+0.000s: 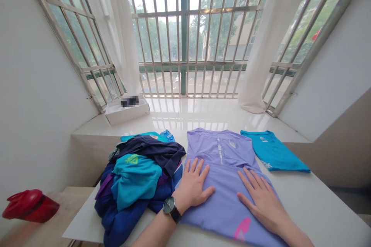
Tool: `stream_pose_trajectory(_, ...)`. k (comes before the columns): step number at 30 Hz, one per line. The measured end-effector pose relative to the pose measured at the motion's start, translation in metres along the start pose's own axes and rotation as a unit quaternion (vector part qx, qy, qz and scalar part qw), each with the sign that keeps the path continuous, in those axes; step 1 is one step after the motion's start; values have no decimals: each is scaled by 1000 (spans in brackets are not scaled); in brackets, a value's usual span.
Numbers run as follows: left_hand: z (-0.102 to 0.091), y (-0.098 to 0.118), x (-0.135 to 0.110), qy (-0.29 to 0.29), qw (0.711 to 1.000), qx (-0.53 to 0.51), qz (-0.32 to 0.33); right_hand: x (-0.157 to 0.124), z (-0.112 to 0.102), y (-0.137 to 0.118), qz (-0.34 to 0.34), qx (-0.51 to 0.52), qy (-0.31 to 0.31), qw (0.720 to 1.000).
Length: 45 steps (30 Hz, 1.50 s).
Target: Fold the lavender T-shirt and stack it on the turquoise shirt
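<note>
The white table (313, 204) ran out in front of me toward the barred window. A lavender shirt (223, 154) lay spread flat along its middle, collar end toward the window. Just to its left sat a heap of blue, navy and teal clothes (136, 177), its edge touching the shirt. A folded teal shirt (274, 152) lay on the far right, near the lavender one. A white box (127, 112) stood on the sill. My left hand (193, 187) and right hand (261, 198) both rested palm down on the lavender shirt, fingers spread, gripping nothing. A dark wristwatch (170, 205) sat on my left wrist.
</note>
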<state>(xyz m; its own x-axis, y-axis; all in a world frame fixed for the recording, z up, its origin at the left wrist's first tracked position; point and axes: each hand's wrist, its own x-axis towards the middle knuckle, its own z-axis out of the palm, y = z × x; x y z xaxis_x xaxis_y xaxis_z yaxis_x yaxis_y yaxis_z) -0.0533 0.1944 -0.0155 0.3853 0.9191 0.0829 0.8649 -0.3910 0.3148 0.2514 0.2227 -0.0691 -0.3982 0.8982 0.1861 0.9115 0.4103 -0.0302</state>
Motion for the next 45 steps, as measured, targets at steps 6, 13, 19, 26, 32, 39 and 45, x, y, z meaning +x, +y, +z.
stream_pose_trajectory(6,-3,2,-2,8,1000,-6,-4,-1,4,3,-4,14,17,1000)
stream_pose_trajectory(13,0,-1,-1,1,1000,-6,-5,-1,4,8,3,42,1,999)
stream_pose_trajectory(19,2,-1,0,6,1000,-1,-15,-5,7,14,6,95,39,995)
stream_pose_trajectory(26,1,0,0,5,1000,19,-20,-3,9,11,-32,45,26,998)
stream_pose_trajectory(32,2,9,3,29,996,79,-38,0,5,1,-32,0,14,999)
stream_pose_trajectory(39,25,0,11,34,995,85,-36,-4,-4,10,-1,69,80,994)
stream_pose_trajectory(45,24,-1,10,56,993,97,-40,-12,-3,20,53,19,14,998)
